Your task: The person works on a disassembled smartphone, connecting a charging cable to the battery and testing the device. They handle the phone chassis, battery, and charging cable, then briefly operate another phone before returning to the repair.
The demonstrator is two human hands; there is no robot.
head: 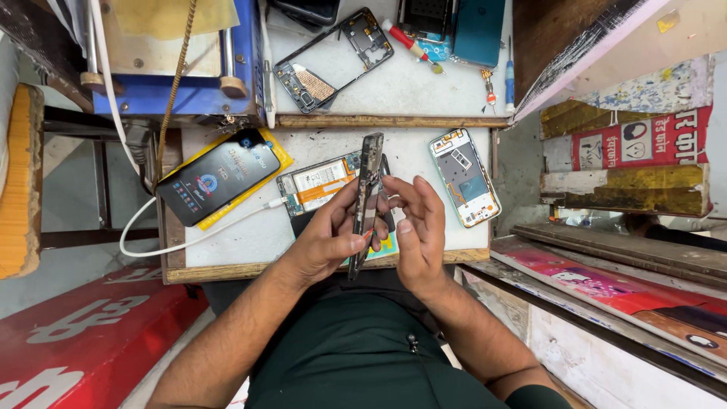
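Fingers (356,244) of the left hand (327,241) and right hand (416,227) are clamped on a phone frame (369,198), held on edge above the bench (250,235). It is bare; an open phone (322,184) lies behind.

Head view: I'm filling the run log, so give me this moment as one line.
left hand: holds phone frame edge-on | right hand: fingers on frame | opened phone: on bench | lit phone: cabled

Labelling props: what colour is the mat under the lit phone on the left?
Yellow. The mat shows as an edge around the lit phone, clearest in the head view.
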